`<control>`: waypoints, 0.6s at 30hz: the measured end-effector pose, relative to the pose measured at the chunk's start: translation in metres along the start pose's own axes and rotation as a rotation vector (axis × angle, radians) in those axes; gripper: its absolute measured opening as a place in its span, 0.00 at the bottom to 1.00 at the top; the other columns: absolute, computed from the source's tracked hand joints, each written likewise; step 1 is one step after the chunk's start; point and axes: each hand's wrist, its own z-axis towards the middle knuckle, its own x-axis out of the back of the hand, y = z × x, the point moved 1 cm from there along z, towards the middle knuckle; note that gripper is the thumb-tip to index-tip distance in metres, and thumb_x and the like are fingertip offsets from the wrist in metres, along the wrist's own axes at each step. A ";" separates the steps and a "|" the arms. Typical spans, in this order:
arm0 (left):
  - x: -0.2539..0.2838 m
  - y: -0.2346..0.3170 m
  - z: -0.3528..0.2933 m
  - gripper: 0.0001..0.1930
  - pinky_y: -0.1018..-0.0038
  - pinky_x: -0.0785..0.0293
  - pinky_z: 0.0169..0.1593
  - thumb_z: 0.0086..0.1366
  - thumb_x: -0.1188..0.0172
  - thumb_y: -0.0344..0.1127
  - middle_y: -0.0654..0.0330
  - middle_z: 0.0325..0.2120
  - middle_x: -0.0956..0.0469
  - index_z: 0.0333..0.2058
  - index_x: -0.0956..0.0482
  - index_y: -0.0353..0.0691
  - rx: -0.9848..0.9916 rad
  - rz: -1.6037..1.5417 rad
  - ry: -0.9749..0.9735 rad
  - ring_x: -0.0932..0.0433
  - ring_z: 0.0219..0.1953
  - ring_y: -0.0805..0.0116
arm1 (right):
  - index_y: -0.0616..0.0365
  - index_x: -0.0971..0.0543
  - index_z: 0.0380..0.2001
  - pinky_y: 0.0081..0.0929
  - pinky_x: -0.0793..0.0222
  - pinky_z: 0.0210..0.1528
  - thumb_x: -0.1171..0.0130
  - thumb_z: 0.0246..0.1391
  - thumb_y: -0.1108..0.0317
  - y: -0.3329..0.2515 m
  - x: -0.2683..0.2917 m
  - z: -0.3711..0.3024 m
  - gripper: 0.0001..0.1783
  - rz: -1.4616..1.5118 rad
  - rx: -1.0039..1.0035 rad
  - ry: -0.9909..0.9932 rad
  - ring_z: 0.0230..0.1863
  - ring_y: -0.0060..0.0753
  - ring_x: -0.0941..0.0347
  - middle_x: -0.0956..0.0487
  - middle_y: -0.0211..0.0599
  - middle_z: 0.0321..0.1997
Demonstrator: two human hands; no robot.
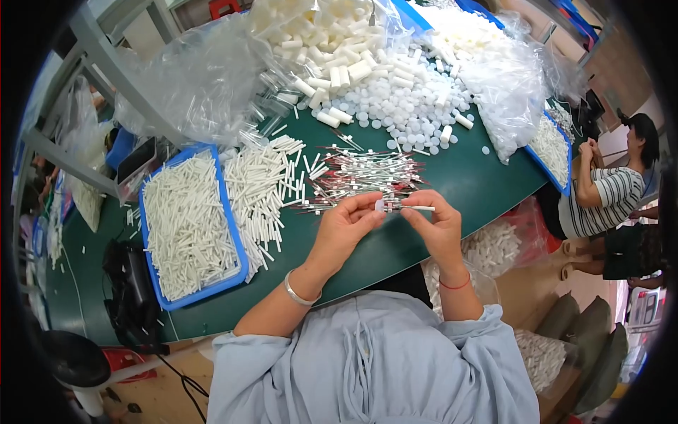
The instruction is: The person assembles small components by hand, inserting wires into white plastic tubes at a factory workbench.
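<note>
In front of my chest, just past the table's near edge, my two hands work close together. My left hand (355, 214) pinches a small translucent white round cap (380, 205) between thumb and fingertips. My right hand (439, 221) is closed on a thin white tube (422, 208), which lies roughly level and points toward the cap. Whether tube and cap touch is too small to tell. Right beyond my fingers is a heap of thin white and silvery sticks with dark red ends (367, 173). Farther back lie many loose translucent caps (406, 102).
A blue-rimmed tray (244, 261) of short white tubes stands at left, with loose tubes (261, 187) beside it. Clear bags (205, 71) and thick white cylinders (325, 42) fill the far side of the green table (494, 187). Another person (607, 184) sits at the right.
</note>
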 end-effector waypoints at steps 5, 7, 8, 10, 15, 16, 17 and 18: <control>0.002 -0.001 0.000 0.17 0.77 0.24 0.47 0.64 0.41 0.30 0.56 0.41 0.22 0.50 0.27 0.30 0.089 -0.039 -0.055 0.21 0.40 0.71 | 0.66 0.20 0.35 0.20 0.34 0.45 0.37 0.48 0.80 0.003 -0.006 -0.001 0.08 -0.006 0.022 -0.062 0.42 0.26 0.28 0.22 0.36 0.38; 0.004 0.001 0.000 0.17 0.78 0.24 0.46 0.64 0.41 0.31 0.56 0.39 0.21 0.49 0.26 0.30 0.120 -0.043 -0.052 0.21 0.39 0.71 | 0.66 0.20 0.35 0.19 0.34 0.44 0.37 0.48 0.80 0.005 -0.010 -0.003 0.08 0.043 -0.028 -0.070 0.41 0.25 0.28 0.22 0.36 0.38; 0.005 0.001 0.000 0.16 0.78 0.23 0.45 0.63 0.40 0.32 0.57 0.38 0.21 0.48 0.25 0.30 0.148 -0.046 -0.050 0.21 0.38 0.72 | 0.66 0.20 0.35 0.19 0.33 0.42 0.37 0.49 0.80 0.006 -0.012 -0.003 0.08 0.091 -0.075 -0.077 0.40 0.25 0.28 0.22 0.36 0.38; 0.006 0.000 -0.001 0.15 0.79 0.23 0.44 0.63 0.40 0.31 0.57 0.37 0.20 0.47 0.24 0.29 0.130 -0.026 -0.031 0.21 0.37 0.72 | 0.65 0.19 0.34 0.18 0.33 0.41 0.36 0.49 0.78 0.008 -0.016 -0.004 0.07 0.132 -0.115 -0.063 0.38 0.23 0.27 0.21 0.35 0.36; 0.005 -0.004 -0.001 0.13 0.81 0.24 0.42 0.61 0.39 0.29 0.57 0.37 0.20 0.44 0.22 0.30 0.022 0.046 0.013 0.21 0.35 0.74 | 0.66 0.19 0.34 0.16 0.32 0.40 0.36 0.50 0.76 0.007 -0.022 -0.004 0.07 0.294 -0.257 -0.039 0.35 0.21 0.26 0.20 0.33 0.34; 0.004 -0.004 -0.001 0.12 0.81 0.24 0.41 0.60 0.38 0.28 0.58 0.36 0.20 0.43 0.21 0.30 -0.047 0.122 0.033 0.21 0.34 0.74 | 0.66 0.19 0.35 0.16 0.31 0.40 0.37 0.50 0.76 0.007 -0.021 -0.003 0.07 0.355 -0.300 -0.042 0.35 0.21 0.25 0.19 0.34 0.34; 0.001 -0.003 0.000 0.12 0.82 0.24 0.41 0.59 0.37 0.27 0.59 0.36 0.20 0.42 0.20 0.31 -0.114 0.199 0.050 0.21 0.34 0.75 | 0.67 0.19 0.35 0.16 0.31 0.40 0.37 0.51 0.76 0.008 -0.019 -0.002 0.08 0.414 -0.345 -0.044 0.35 0.22 0.25 0.19 0.35 0.34; -0.003 -0.001 -0.001 0.11 0.82 0.25 0.38 0.56 0.36 0.25 0.61 0.32 0.20 0.40 0.18 0.34 -0.250 0.352 0.107 0.22 0.32 0.76 | 0.68 0.19 0.35 0.18 0.29 0.41 0.37 0.50 0.77 0.010 -0.019 -0.001 0.08 0.460 -0.367 -0.041 0.35 0.23 0.24 0.19 0.38 0.34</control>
